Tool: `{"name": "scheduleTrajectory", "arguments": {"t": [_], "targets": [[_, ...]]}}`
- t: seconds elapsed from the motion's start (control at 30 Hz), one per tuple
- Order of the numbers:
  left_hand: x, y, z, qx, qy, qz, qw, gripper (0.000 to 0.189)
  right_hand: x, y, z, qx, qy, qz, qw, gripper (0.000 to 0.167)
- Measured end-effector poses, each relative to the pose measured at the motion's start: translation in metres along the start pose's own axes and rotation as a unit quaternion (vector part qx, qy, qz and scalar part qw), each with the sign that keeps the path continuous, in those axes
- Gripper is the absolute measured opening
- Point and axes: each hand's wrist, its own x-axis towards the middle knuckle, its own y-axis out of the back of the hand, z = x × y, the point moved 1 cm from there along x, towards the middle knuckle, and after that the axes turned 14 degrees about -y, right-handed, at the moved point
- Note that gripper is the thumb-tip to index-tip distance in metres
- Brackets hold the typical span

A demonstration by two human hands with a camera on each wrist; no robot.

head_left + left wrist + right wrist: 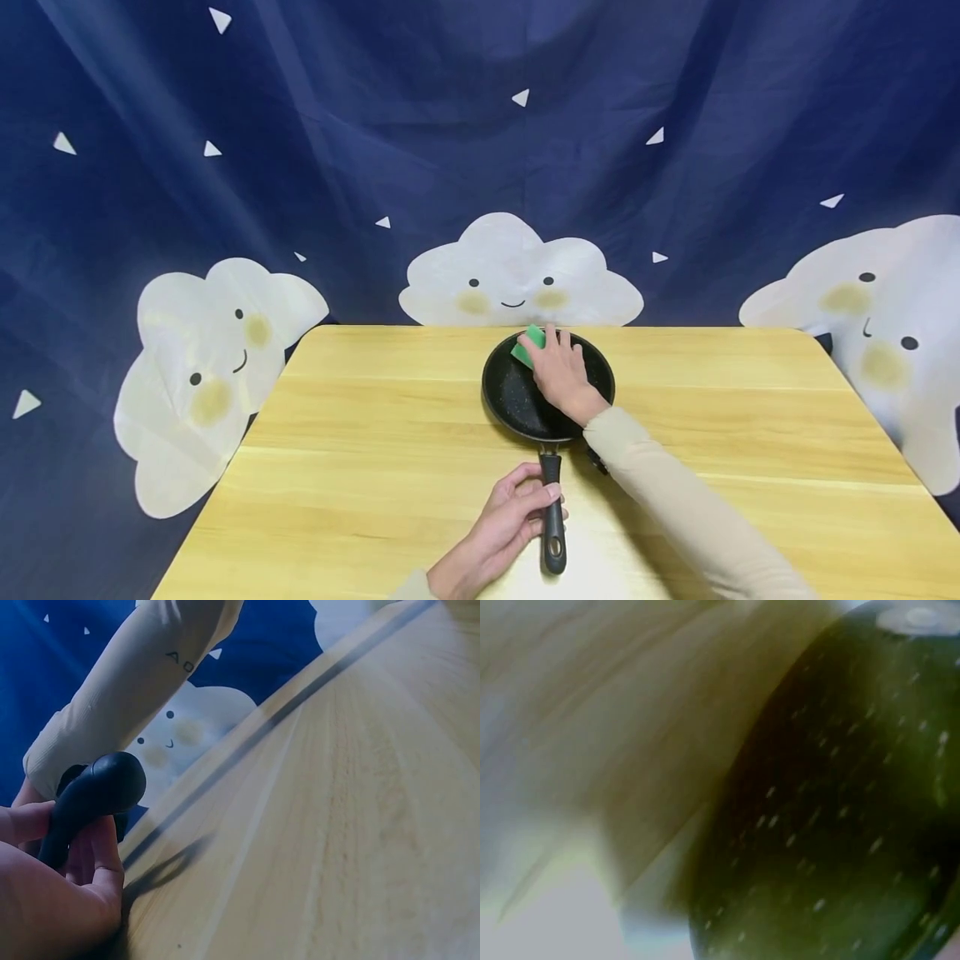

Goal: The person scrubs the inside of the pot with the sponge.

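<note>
A black frying pan (517, 402) with a speckled inside is held at the far middle of the table. My left hand (504, 523) grips its black handle (553, 533), thumb on top and fingers passing beneath. In the left wrist view the handle's rounded end (112, 784) sticks out past the left hand (56, 900). My right hand (558, 372) reaches into the pan and holds a green sponge (528, 345) against its upper left inside. Close up and blurred, the right wrist view has the pan's speckled surface (817, 817); the sponge does not show there.
The light wooden table (360, 467) spreads out on both sides of the pan. Behind it hangs a dark blue curtain (450, 125) with white clouds and triangles. A small dark object (597, 461) shows under the right cuff.
</note>
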Motion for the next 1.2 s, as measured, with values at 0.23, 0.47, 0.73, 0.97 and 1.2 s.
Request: {"name": "scheduleTrajectory", "arguments": {"t": [0.23, 0.47, 0.73, 0.97, 1.2], "targets": [[0.001, 0.0, 0.0, -0.008, 0.003, 0.003, 1.0, 0.027, 0.003, -0.001, 0.011, -0.043, 0.024, -0.012, 0.9987, 0.056], [0.001, -0.001, 0.001, -0.01, 0.001, -0.001, 0.9999, 0.029, 0.002, 0.005, 0.019, -0.074, 0.042, -0.019, 0.9962, 0.051], [0.001, 0.0, 0.0, -0.016, 0.005, 0.002, 0.9999, 0.029, -0.002, 0.013, 0.021, -0.078, 0.043, -0.06, 0.9942, 0.045], [0.0, 0.001, 0.0, -0.017, 0.006, 0.003, 0.9998, 0.031, -0.004, 0.014, 0.029, -0.049, 0.05, -0.095, 0.993, 0.049], [0.0, 0.001, 0.0, -0.014, 0.004, 0.003, 0.9999, 0.032, -0.007, 0.02, 0.033, -0.032, 0.076, -0.112, 0.9903, 0.047]]}}
